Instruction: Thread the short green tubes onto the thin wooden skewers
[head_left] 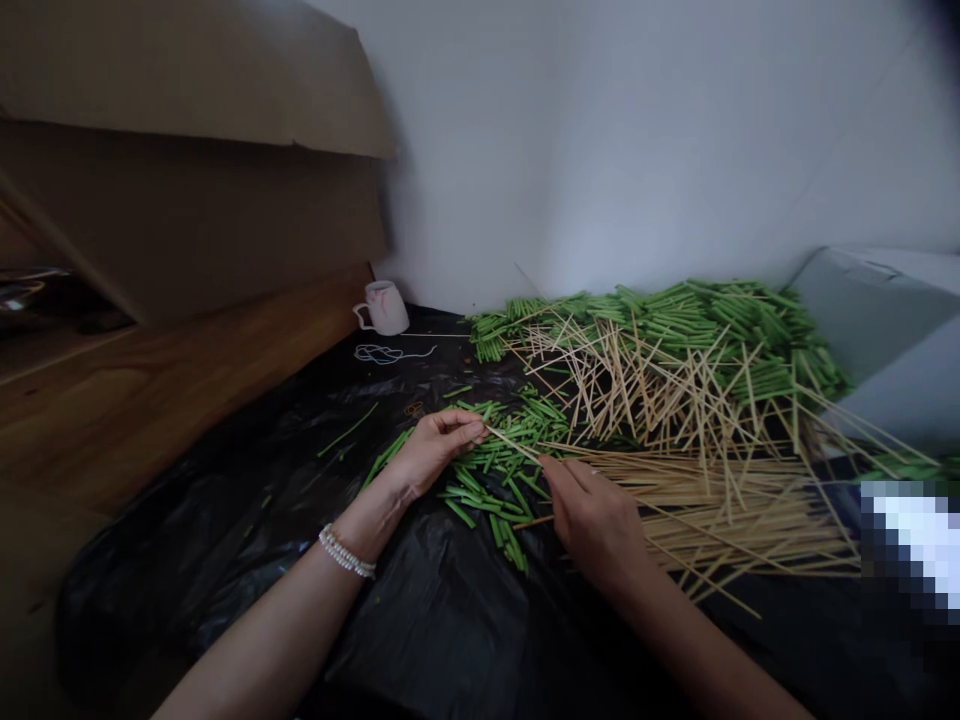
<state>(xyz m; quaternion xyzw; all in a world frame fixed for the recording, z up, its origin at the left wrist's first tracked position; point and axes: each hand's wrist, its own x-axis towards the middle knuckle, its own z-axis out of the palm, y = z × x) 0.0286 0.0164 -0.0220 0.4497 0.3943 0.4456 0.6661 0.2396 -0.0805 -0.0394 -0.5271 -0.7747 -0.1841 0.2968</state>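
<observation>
My right hand [592, 510] is closed round a thin wooden stick [514, 443] that slants up to the left. At its other end, my left hand [442, 440] pinches with thumb and fingers; whether it grips the stick or a small green piece there is too small to tell. Cut green stems [517, 450] lie loose under and between both hands. To the right of my right hand, many bare sticks [750, 515] are spread flat. Behind them, sticks with green pieces on their ends [705, 330] form a heap against the wall.
Black plastic sheeting [450, 620] covers the surface. A white mug [385, 308] stands at the back left, with a tangle of pale string [382, 354] before it. A large cardboard box [195, 210] rises at left, and a pale box [892, 340] stands at right.
</observation>
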